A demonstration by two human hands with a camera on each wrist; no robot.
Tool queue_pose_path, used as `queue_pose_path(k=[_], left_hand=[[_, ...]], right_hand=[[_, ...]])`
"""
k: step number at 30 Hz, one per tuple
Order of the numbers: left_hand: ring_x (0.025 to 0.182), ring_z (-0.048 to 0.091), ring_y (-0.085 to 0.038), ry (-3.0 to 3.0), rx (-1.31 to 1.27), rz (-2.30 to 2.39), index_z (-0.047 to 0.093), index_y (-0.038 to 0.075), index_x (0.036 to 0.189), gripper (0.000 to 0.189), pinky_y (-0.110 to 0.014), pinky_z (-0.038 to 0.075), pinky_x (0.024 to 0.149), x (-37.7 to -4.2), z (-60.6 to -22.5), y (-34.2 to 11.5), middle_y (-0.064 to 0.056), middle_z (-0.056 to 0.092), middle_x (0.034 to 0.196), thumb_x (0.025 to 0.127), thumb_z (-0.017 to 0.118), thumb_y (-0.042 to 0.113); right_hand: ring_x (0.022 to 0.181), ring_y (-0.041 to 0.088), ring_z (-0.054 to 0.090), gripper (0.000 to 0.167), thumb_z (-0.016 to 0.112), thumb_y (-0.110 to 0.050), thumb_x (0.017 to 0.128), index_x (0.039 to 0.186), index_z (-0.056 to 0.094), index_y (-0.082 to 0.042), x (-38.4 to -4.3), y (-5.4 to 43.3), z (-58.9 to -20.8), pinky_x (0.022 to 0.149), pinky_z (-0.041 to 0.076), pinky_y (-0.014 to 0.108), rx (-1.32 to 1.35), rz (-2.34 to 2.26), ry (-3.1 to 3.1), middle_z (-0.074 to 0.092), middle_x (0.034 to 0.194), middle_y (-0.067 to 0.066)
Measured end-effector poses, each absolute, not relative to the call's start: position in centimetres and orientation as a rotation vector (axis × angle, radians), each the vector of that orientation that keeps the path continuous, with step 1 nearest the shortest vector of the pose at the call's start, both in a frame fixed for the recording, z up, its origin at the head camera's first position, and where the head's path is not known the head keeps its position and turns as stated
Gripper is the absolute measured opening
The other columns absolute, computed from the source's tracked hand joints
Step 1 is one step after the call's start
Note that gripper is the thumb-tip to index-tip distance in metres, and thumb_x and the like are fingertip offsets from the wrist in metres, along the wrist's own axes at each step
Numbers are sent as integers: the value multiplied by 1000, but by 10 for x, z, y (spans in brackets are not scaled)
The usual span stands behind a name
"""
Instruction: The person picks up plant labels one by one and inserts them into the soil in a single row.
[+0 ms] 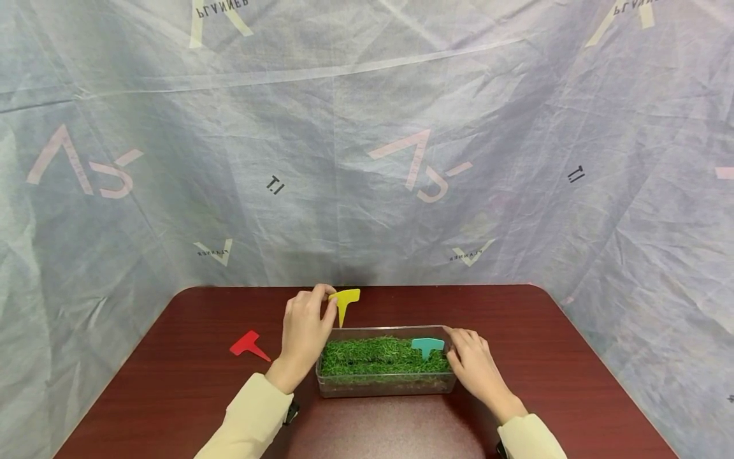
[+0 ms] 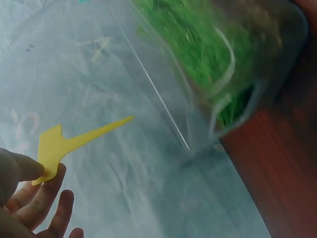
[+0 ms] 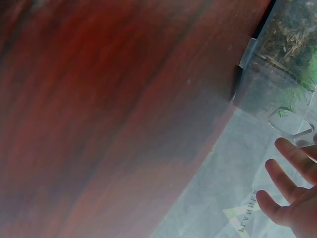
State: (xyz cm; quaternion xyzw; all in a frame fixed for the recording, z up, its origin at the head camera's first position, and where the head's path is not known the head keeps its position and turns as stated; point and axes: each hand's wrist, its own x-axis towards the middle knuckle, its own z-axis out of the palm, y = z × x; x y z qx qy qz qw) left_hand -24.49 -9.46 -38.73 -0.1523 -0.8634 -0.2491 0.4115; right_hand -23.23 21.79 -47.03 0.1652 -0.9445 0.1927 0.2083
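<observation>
A yellow T-shaped plant label is pinched by one arm of its head between the thumb and fingers of my left hand. Its pointed stem hangs down by the far left rim of a clear plastic box. Green artificial grass fills the box, over brownish, straw-like material. At the box's right end is my right hand, fingertips at the rim and the other fingers spread fairly straight. A teal T-shaped label stands upright in the grass near that hand.
A red T-shaped label lies flat on the dark red wooden table, left of my left hand. Behind the table and at both sides hangs a pale printed cloth.
</observation>
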Motion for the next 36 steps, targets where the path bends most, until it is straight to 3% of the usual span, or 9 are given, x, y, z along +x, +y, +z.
queue_pose_path(k=[36], left_hand=[[76,56,-9,-2237,-541,-770,60,19,90,10,-38,46,82,-227,-428,-33,9,63,77,83,67,18]], right_hand=[[110,30,49,40,50,-7,87,127,51,-4,-233,215,-469,92,34,54,449,522,-2620,59,115,12]])
